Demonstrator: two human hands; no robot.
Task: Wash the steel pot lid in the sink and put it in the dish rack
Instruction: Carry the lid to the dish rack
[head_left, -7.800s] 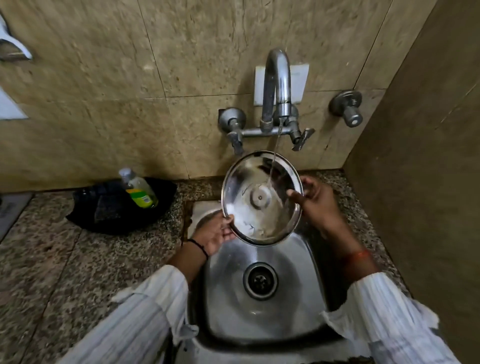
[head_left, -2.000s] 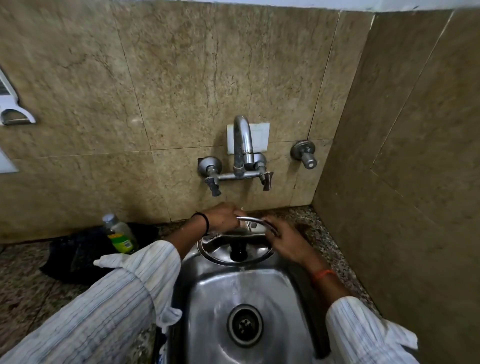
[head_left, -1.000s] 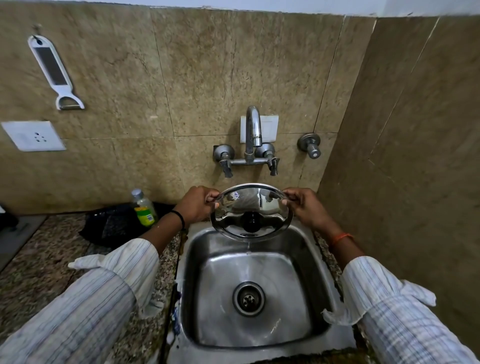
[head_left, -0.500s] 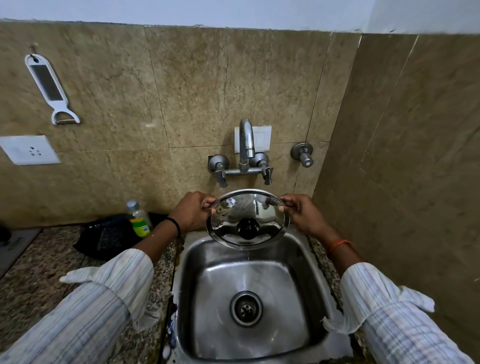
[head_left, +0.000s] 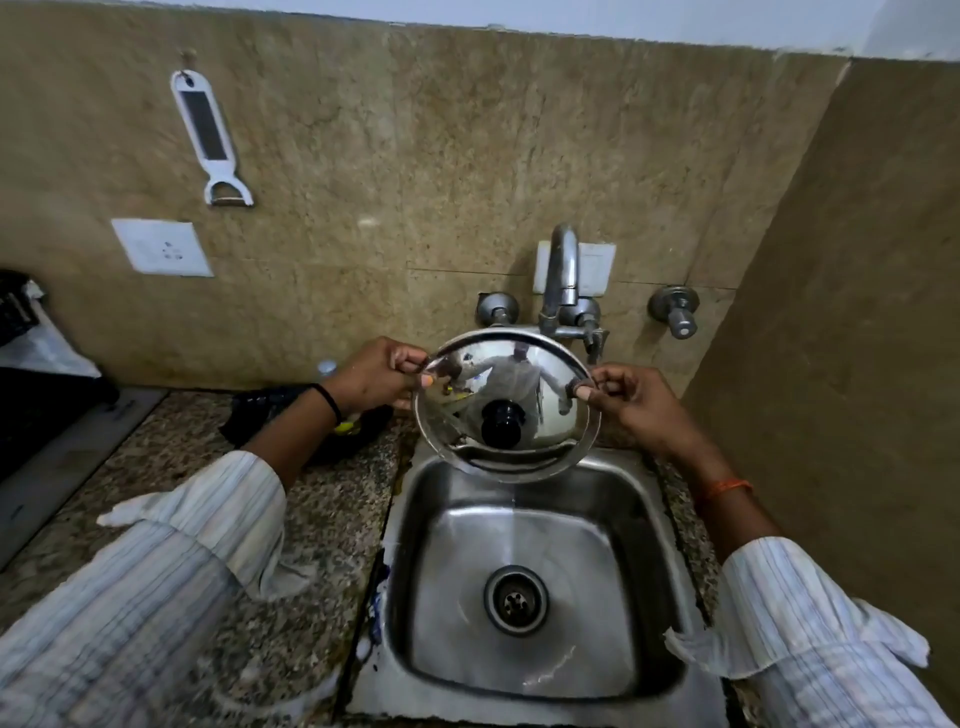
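Observation:
The round steel pot lid (head_left: 540, 379) with a black knob in its middle is held tilted above the back of the steel sink (head_left: 649, 519), its shiny top facing me. My left hand (head_left: 376, 374) pinches its left rim and my right hand (head_left: 623, 397) pinches its right rim. The tap (head_left: 563, 270) stands on the wall just behind the lid, and I see no water running from it. No dish rack shows in this view.
A speckled granite counter (head_left: 322, 519) runs left of the sink, with a black bag (head_left: 265, 405) and a partly hidden bottle behind my left wrist. A white peeler (head_left: 208, 135) and a socket (head_left: 162, 248) are on the tiled wall. A side wall (head_left: 857, 364) stands close on the right.
Earlier the lid's underside was rinsed under running water. Since then it has been turned knob side toward me and lifted above the sink. My head has shifted, showing more of the left counter.

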